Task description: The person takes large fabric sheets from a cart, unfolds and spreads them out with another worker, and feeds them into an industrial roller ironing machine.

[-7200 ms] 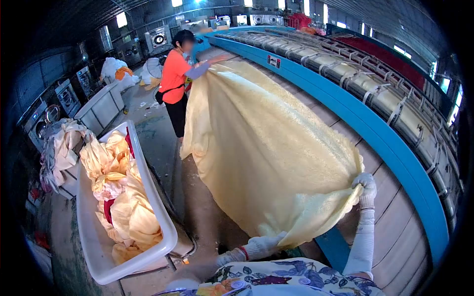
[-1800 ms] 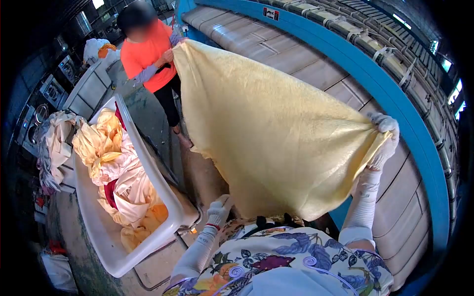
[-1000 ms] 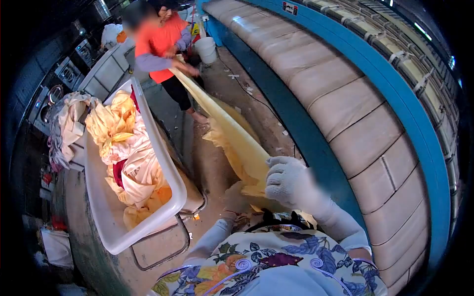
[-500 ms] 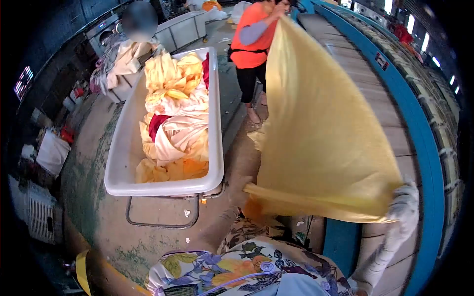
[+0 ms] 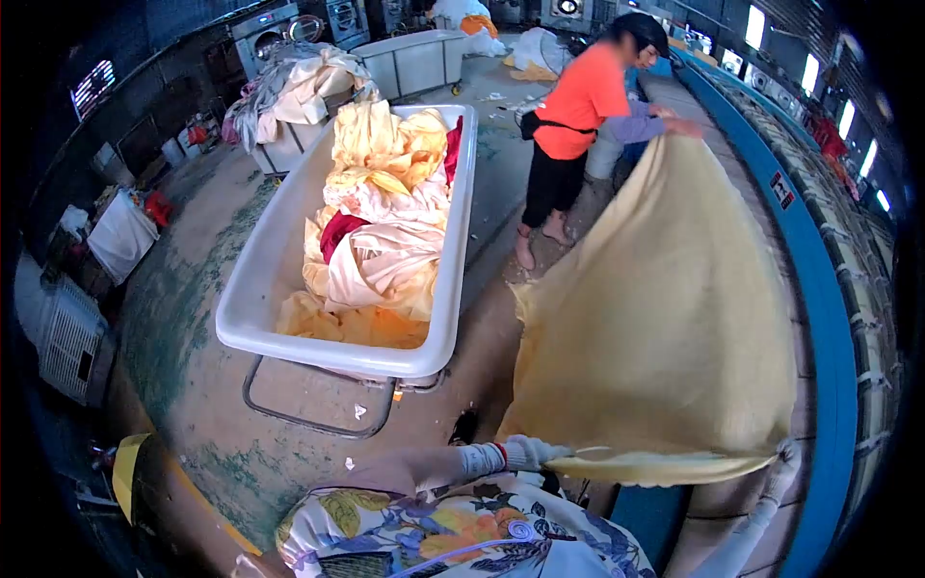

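A large yellow cloth (image 5: pixel 660 318) is stretched between me and a co-worker, partly over the machine's slatted bed. My left hand (image 5: pixel 532 453), in a white knit glove with a red cuff edge, is closed on its near left corner. At the near right corner, my right hand (image 5: pixel 786 460), also gloved, grips the edge of the cloth. The far end is held by the co-worker (image 5: pixel 582 101) in an orange top, whose hands rest near the bed. Between my hands the near edge sags slightly in a fold.
Left of the cloth stands a white wheeled tub (image 5: pixel 241 328) with yellow, pale pink and dark red cloths in it. A blue machine frame (image 5: pixel 831 318) runs along the right. Behind the tub are a heaped cart (image 5: pixel 279 149) and a grey bin (image 5: pixel 414 65).
The cloth has come down lower and flatter. The co-worker's hands have dropped from head height toward the bed. My left hand now shows at the near left corner, and my right hand is lower.
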Available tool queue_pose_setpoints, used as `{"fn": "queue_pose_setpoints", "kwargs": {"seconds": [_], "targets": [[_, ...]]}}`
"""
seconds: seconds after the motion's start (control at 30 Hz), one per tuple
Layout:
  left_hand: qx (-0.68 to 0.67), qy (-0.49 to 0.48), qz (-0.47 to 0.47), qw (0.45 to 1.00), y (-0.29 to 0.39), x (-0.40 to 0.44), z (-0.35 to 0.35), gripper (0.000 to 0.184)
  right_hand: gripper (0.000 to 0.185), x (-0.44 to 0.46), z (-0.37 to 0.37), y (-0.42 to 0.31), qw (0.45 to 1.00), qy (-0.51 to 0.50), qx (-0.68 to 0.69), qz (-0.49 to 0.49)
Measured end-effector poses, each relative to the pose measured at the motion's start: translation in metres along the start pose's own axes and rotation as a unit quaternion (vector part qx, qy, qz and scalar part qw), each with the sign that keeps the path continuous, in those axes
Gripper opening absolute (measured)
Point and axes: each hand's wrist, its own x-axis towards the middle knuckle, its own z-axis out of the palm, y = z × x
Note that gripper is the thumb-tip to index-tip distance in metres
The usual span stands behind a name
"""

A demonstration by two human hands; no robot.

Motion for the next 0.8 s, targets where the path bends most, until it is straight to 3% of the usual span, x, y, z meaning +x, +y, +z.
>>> {"fn": "queue_pose_setpoints", "kwargs": {"seconds": [0.03,0.07,0.1,0.17,0.2,0.23,0.3,0.33,0.43,0.47,0.53,0.6,0.63,0.7,0.73,0.77,0.8], "targets": [[0.047,-0.008,0.044,0.998,0.016,-0.015,-0.011,0.051,0.014,-0.001,0.002,0.027,0.993,-0.003,0.097,0.073],[0.150,0.068,0.101,0.981,-0.018,0.012,0.021,0.054,0.013,-0.004,0.006,0.028,1.000,-0.019,-0.002,0.009],[0.177,0.060,0.089,0.978,0.011,-0.004,0.004,0.054,0.012,-0.010,0.008,0.019,0.993,-0.033,-0.104,-0.053],[0.228,0.037,0.070,0.971,0.073,-0.031,-0.024,0.054,0.011,-0.005,-0.002,0.010,0.986,-0.063,-0.140,0.063],[0.245,0.058,0.078,0.965,0.021,0.038,0.020,0.051,0.017,-0.004,-0.007,0.008,0.976,-0.077,-0.159,0.123],[0.254,0.083,0.113,0.957,0.020,0.061,0.038,0.049,0.022,-0.007,-0.007,0.009,0.979,-0.036,-0.161,0.115],[0.188,0.045,0.186,0.963,0.070,0.057,0.031,0.047,0.036,-0.020,-0.013,0.013,0.978,0.048,-0.173,0.103],[0.152,0.039,0.233,0.960,0.093,0.056,0.030,0.046,0.047,-0.021,-0.030,-0.044,0.944,-0.095,-0.302,0.090],[0.048,0.052,0.404,0.912,0.157,0.053,0.031,0.044,0.044,-0.076,-0.053,-0.040,0.894,-0.051,-0.434,0.094],[0.034,0.059,0.441,0.895,0.181,0.050,0.025,0.043,0.040,-0.102,-0.060,-0.055,0.935,-0.039,-0.325,0.135],[0.086,-0.013,0.312,0.946,0.239,0.036,0.002,0.043,0.031,-0.162,-0.063,-0.108,0.973,0.008,-0.098,0.209],[0.166,-0.123,0.207,0.956,0.251,0.069,0.032,0.040,0.021,-0.221,-0.044,-0.167,0.973,-0.044,0.072,0.217],[0.046,-0.055,0.253,0.965,0.276,0.056,0.023,0.039,0.016,-0.251,-0.034,-0.197,0.959,-0.068,0.153,0.227],[0.033,-0.059,0.206,0.976,0.309,0.079,0.035,0.030,0.052,-0.294,0.000,-0.227,0.941,-0.023,0.184,0.282],[0.043,-0.063,0.234,0.969,0.323,0.089,0.049,0.030,0.076,-0.325,0.021,-0.211,0.958,-0.040,0.137,0.250],[0.048,-0.065,0.268,0.960,0.336,0.100,0.066,0.030,0.081,-0.309,0.035,-0.233,0.958,-0.033,0.107,0.262],[0.048,-0.067,0.297,0.951,0.349,0.108,0.081,0.031,0.071,-0.318,0.050,-0.225,0.940,-0.045,-0.004,0.338]]}}
